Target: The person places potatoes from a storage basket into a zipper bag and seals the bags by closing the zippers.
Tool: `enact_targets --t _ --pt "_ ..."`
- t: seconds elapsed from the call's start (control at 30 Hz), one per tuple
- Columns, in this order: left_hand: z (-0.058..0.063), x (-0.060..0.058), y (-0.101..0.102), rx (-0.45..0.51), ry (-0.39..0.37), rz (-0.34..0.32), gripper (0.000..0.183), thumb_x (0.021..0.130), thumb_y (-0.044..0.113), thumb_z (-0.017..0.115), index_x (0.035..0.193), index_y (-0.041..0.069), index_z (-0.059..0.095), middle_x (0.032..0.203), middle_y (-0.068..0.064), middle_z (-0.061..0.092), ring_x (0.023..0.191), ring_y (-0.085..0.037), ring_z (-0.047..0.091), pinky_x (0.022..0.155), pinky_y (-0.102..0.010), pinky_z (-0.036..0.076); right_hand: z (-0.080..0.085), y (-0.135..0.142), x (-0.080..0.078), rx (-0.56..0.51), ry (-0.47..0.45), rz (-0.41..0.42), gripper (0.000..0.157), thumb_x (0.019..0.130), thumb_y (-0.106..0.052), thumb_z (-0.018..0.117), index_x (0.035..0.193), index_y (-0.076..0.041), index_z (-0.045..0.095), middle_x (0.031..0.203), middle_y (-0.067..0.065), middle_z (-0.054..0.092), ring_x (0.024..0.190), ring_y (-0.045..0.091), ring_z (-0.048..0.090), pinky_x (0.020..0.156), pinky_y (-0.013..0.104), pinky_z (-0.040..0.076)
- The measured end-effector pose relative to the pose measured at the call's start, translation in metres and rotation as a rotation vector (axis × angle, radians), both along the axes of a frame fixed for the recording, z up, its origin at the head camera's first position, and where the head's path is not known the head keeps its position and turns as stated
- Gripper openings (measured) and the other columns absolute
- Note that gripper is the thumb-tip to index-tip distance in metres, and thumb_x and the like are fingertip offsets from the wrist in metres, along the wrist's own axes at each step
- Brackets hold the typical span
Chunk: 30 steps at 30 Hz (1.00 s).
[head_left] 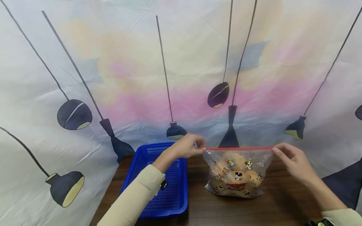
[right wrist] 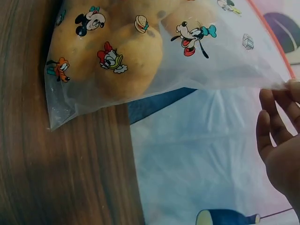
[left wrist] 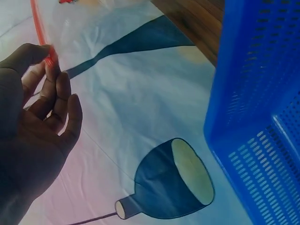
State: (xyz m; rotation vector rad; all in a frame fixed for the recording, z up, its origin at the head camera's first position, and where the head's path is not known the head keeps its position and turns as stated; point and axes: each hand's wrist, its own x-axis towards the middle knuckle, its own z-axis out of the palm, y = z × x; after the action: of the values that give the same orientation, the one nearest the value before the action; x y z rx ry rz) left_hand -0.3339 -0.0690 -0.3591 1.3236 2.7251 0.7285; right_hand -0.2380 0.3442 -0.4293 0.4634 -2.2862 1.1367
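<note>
A clear zip bag (head_left: 238, 175) with cartoon prints and a red zip strip (head_left: 240, 148) stands upright on the table. Round, tan potatoes (right wrist: 126, 61) fill its lower part. My left hand (head_left: 188, 146) pinches the left end of the strip between thumb and fingers; in the left wrist view the strip's end shows at those fingertips. At the opposite top corner my right hand (head_left: 292, 160) pinches the bag between thumb and forefinger. The strip is stretched straight between both hands.
A blue plastic basket (head_left: 185, 188) with a perforated floor stands left of the bag, partly under my left forearm. Inside it lies a small black item (head_left: 163, 184). Behind the dark wooden table (head_left: 215, 210) hangs a cloth (head_left: 183, 62) printed with lamps.
</note>
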Motion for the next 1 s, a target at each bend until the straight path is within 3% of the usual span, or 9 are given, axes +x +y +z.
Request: enact_targets --t 0.13,0.23,0.4,0.47,0.53,0.67,0.83,0.93,1.0 --pt "-0.006 0.001 -0.006 0.034 0.002 0.012 0.005 0.102 0.021 0.071 0.103 0.017 0.073 0.094 0.009 0.068 0.088 -0.007 0.063 0.078 -0.027 0.054 -0.002 -0.002 -0.001 -0.015 0.008 0.017 0.012 0.104 0.001 0.064 0.107 -0.007 0.073 0.094 -0.002 0.070 0.084 0.004 0.065 0.074 0.012 0.048" --pt "-0.014 0.003 -0.006 0.085 -0.044 0.032 0.005 0.104 0.020 0.069 0.105 0.016 0.071 0.096 0.007 0.067 0.090 -0.008 0.064 0.078 -0.028 0.056 -0.004 -0.003 -0.002 -0.045 0.005 0.011 0.011 0.104 0.000 0.064 0.108 -0.005 0.073 0.095 -0.003 0.071 0.085 0.005 0.065 0.075 0.012 0.049" --pt "-0.031 0.005 -0.001 0.185 -0.290 0.053 0.025 0.103 0.026 0.071 0.124 0.013 0.064 0.117 -0.003 0.067 0.107 -0.016 0.068 0.092 -0.032 0.057 -0.011 0.000 -0.005 -0.166 -0.045 0.033 0.012 0.106 0.001 0.060 0.114 0.005 0.069 0.098 -0.009 0.072 0.088 0.003 0.068 0.076 0.014 0.055" --pt "-0.039 0.004 0.002 0.187 -0.389 0.055 0.040 0.101 0.029 0.075 0.134 0.012 0.060 0.125 -0.004 0.066 0.115 -0.019 0.068 0.096 -0.033 0.056 -0.014 0.002 -0.005 -0.234 -0.076 0.060 0.014 0.108 0.000 0.058 0.116 0.007 0.066 0.098 -0.010 0.072 0.088 0.001 0.069 0.076 0.016 0.057" --pt "-0.046 0.004 0.006 0.170 -0.433 0.065 0.050 0.099 0.032 0.078 0.139 0.012 0.058 0.126 -0.003 0.067 0.116 -0.018 0.068 0.096 -0.031 0.056 -0.018 0.003 -0.003 -0.304 -0.113 0.099 0.017 0.108 0.000 0.056 0.121 0.008 0.064 0.100 -0.009 0.072 0.089 0.002 0.070 0.077 0.018 0.059" --pt "-0.056 0.004 0.012 0.186 -0.412 0.061 0.036 0.101 0.027 0.077 0.130 0.009 0.066 0.115 0.000 0.073 0.106 -0.012 0.070 0.089 -0.028 0.057 -0.028 0.003 0.002 -0.306 -0.169 0.131 0.024 0.107 0.000 0.059 0.130 0.004 0.062 0.105 -0.010 0.072 0.093 0.004 0.070 0.080 0.020 0.059" --pt "-0.061 0.007 0.016 0.253 -0.395 0.065 0.017 0.100 0.021 0.077 0.115 0.013 0.073 0.104 0.004 0.076 0.091 -0.009 0.070 0.077 -0.027 0.057 -0.052 0.007 0.007 -0.184 -0.269 0.152 0.042 0.104 -0.001 0.064 0.144 0.004 0.052 0.123 -0.017 0.066 0.108 -0.004 0.064 0.087 0.018 0.055" --pt "-0.065 0.009 0.016 0.276 -0.409 0.078 0.018 0.097 0.022 0.081 0.113 0.014 0.077 0.103 0.006 0.076 0.092 -0.007 0.070 0.079 -0.027 0.057 -0.070 0.007 0.008 -0.137 -0.338 0.161 0.049 0.104 -0.005 0.066 0.148 0.007 0.046 0.130 -0.013 0.062 0.113 -0.008 0.059 0.089 0.018 0.053" --pt "-0.068 0.010 0.017 0.289 -0.401 0.094 0.018 0.096 0.024 0.082 0.112 0.016 0.079 0.104 0.008 0.077 0.094 -0.006 0.069 0.081 -0.026 0.056 -0.080 0.006 0.006 -0.181 -0.374 0.194 0.049 0.105 -0.004 0.065 0.147 0.008 0.043 0.129 -0.005 0.062 0.112 -0.005 0.062 0.089 0.021 0.056"
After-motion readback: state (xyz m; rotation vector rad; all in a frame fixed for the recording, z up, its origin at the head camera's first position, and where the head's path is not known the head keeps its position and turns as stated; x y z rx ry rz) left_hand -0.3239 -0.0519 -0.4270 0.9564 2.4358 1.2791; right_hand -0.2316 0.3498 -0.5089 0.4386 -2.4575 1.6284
